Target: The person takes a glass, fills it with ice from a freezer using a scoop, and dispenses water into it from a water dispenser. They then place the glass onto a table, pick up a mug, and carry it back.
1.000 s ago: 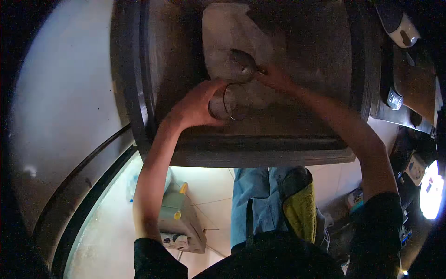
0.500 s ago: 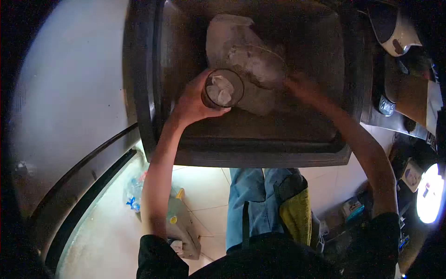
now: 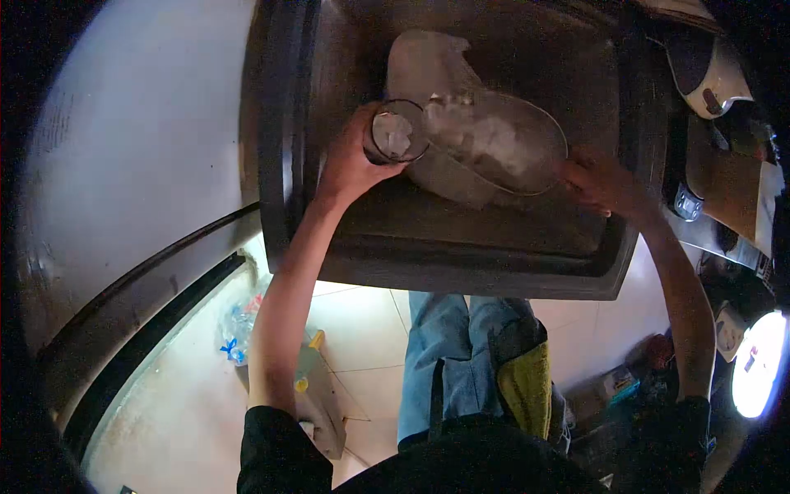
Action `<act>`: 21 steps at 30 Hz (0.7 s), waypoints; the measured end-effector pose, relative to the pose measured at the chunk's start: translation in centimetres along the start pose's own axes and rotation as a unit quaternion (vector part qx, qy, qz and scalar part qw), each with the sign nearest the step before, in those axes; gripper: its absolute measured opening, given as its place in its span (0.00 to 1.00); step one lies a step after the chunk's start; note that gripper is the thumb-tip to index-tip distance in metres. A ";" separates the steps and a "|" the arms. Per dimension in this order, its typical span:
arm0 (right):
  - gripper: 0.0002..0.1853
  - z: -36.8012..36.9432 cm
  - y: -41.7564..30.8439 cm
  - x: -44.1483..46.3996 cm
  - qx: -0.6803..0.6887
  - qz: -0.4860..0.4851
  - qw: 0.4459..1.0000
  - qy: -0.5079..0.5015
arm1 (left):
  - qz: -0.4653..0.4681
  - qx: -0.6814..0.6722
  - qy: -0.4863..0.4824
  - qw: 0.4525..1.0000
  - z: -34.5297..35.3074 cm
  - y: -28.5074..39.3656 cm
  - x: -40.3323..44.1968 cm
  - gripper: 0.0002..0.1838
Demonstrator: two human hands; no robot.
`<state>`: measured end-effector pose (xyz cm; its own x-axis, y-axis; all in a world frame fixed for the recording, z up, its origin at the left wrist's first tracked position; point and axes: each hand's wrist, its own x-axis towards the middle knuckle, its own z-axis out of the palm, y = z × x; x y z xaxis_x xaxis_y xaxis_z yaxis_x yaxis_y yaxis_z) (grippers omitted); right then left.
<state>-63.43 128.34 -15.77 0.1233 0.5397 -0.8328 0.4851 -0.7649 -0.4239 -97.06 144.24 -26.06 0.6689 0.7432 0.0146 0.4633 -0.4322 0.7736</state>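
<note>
My left hand (image 3: 350,163) is wrapped round a clear drinking glass (image 3: 418,142), held upright over a dark bin, with pieces of ice (image 3: 391,134) inside. My right hand (image 3: 607,186) grips the handle end of a clear scoop (image 3: 539,156), the handle itself mostly hidden by the fingers. Ice (image 3: 494,142) lies in the scoop. Its mouth points left, right beside the glass rim; whether they touch I cannot tell. Beneath both, a pale heap of ice (image 3: 428,64) sits on the bin floor.
The dark bin (image 3: 461,276) has a thick raised rim around my hands. A white wall panel (image 3: 156,123) stands on the left. To the right is a counter with a small metal container (image 3: 688,202). A grey jerrycan (image 3: 321,412) is on the floor, and a yellow cloth (image 3: 527,387) hangs at my waist.
My right hand has moved right and towards me with the scoop, whose ice shows more clearly now. The glass stays in my left hand, a little higher in view. The view has shifted slightly.
</note>
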 end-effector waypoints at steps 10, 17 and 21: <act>0.28 -0.1 -7.8 -2.2 -0.205 -0.069 0.975 -0.055 | 0.025 0.022 -0.009 0.999 -0.5 -0.4 -0.2 0.48; 0.28 -0.8 -7.5 -3.9 -0.209 -0.140 0.967 0.024 | 0.016 -0.002 -0.015 1.000 -1.2 0.0 -0.2 0.48; 0.29 -2.3 -9.0 -5.4 -0.173 -0.100 0.979 -0.044 | 0.031 -0.017 -0.009 0.999 -0.9 -0.8 -0.3 0.48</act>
<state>-66.48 133.15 -6.58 -0.0712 0.6219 -0.7799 0.7580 -0.4744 -0.4476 -98.10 144.80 -26.09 0.7058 0.7065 0.0520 0.4012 -0.4591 0.7926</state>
